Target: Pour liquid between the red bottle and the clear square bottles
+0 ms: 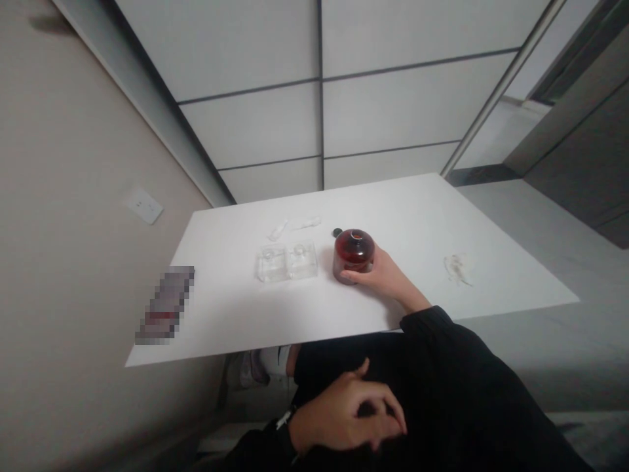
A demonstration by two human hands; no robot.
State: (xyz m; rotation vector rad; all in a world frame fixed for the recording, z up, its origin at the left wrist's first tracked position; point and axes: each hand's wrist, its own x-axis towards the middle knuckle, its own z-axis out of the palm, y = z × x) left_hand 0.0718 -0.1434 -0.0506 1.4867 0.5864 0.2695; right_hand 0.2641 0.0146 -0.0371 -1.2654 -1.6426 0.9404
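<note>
Amber bottle clasped at its side by the right hand

A glossy, see-through amber bottle [352,248], squat and round-shouldered with a short, open neck, is held upright at the white table [221,314] by the right hand [383,272]. The thumb is pressed across its near face; the other fingers are mostly hidden. Just beyond the grip, to its left, a small, round, dark cap [337,233] is seen. Farther left, two clear, boxy containers [303,264] with round tops are set side by side, with two slim, transparent pieces [305,223] laid behind them. Right of the grip, a thin, brown-flecked patch [458,269] is spread. Below the grip, the left hand [348,410] is loosely curled over dark clothing [354,351]; whether its fingertips meet cannot be told.
</note>
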